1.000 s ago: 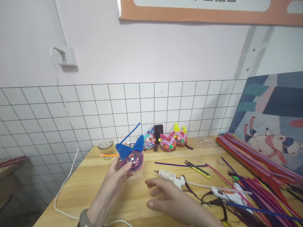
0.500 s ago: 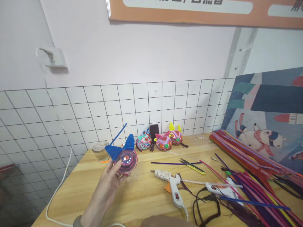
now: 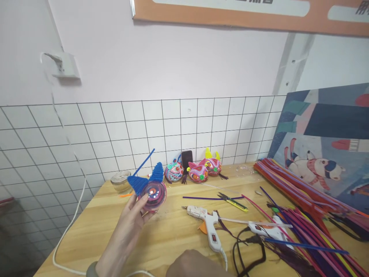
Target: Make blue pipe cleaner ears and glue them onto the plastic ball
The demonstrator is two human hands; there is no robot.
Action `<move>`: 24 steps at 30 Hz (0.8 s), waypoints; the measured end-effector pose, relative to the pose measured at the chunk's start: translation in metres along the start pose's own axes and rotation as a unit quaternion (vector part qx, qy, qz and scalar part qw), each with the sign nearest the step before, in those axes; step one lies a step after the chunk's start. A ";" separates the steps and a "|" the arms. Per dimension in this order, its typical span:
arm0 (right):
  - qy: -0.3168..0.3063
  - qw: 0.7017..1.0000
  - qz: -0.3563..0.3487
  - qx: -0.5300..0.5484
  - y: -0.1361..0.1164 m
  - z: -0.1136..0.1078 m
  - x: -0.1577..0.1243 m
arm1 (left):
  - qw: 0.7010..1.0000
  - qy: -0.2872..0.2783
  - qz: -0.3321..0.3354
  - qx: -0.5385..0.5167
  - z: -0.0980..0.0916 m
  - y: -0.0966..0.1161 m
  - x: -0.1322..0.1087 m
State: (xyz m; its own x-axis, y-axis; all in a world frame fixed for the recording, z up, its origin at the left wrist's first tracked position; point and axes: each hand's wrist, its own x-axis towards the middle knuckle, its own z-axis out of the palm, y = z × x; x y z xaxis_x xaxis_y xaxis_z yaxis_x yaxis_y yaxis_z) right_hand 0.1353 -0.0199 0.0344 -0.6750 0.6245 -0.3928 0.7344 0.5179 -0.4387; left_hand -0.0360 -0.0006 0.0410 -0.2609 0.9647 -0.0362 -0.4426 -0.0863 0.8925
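Note:
My left hand point(image 3: 135, 215) is closed around a round craft ball point(image 3: 152, 197) with pink and purple rings and a shiny centre. Two blue fuzzy pipe-cleaner points point(image 3: 145, 182) stand up from its top, with a straight blue pipe cleaner point(image 3: 144, 162) sticking up beside them. At the bottom edge shows part of my right hand point(image 3: 188, 264); its fingers are hidden. Nearest to it is a white hot glue gun point(image 3: 212, 231), lying on the table with its nozzle to the left.
Three decorated balls point(image 3: 198, 172) and an upright phone point(image 3: 187, 159) stand by the tiled wall. A glass jar point(image 3: 121, 181) is at left. Yellow-handled snips point(image 3: 236, 203), a second glue gun point(image 3: 271, 230), a black cable point(image 3: 256, 261) and many pipe cleaners point(image 3: 288, 181) lie to the right on the wooden table.
My right hand has come slightly further into view at the bottom edge. The view has shifted a little; my left hand holds the ball in nearly the same place.

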 end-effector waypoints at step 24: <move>0.102 0.981 -0.096 0.133 0.033 -0.028 -0.033 | 1.000 -0.002 0.000 -0.010 0.001 -0.002 -0.003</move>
State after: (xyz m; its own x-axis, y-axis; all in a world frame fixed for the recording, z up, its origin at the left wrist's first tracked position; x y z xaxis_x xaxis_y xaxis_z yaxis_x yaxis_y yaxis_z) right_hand 0.1834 -0.0072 0.0556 -0.7509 0.6487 -0.1241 0.5323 0.4833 -0.6950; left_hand -0.0336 -0.0027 0.0402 -0.2579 0.9656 -0.0345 -0.4593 -0.0912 0.8836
